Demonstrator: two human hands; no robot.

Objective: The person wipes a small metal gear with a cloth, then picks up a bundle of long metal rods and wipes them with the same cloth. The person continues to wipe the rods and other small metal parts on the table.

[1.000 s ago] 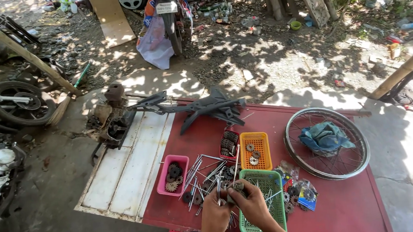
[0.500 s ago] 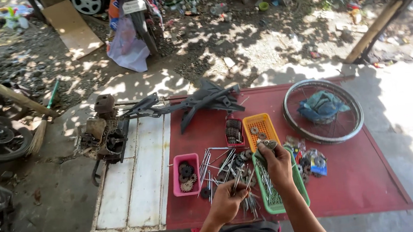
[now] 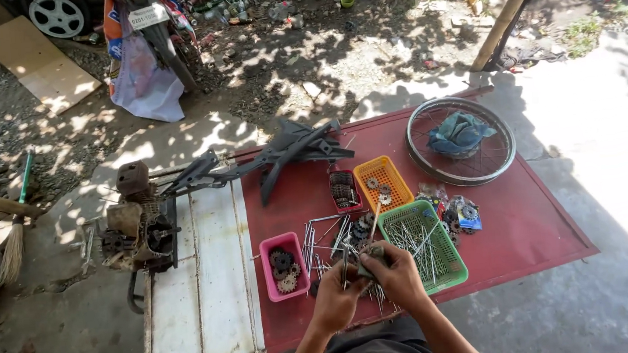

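While both hands meet at lower centre, the left hand (image 3: pixel 335 300) and right hand (image 3: pixel 397 277) close around thin, stiff metal spokes (image 3: pixel 370 257), light and slippery-looking, best pinched mid-length, beside the green plastic basket (image 3: pixel 449 259).

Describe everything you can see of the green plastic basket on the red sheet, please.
The green plastic basket is a shallow rectangular tray with latticed mesh walls and floor. It lies flat on the red sheet, turned slightly askew, just in front of the orange plastic basket. Many thin metal spokes lie loosely inside, and some stick out over its rim. The right hand is at its near left corner, holding a small part; whether it touches the basket is unclear.
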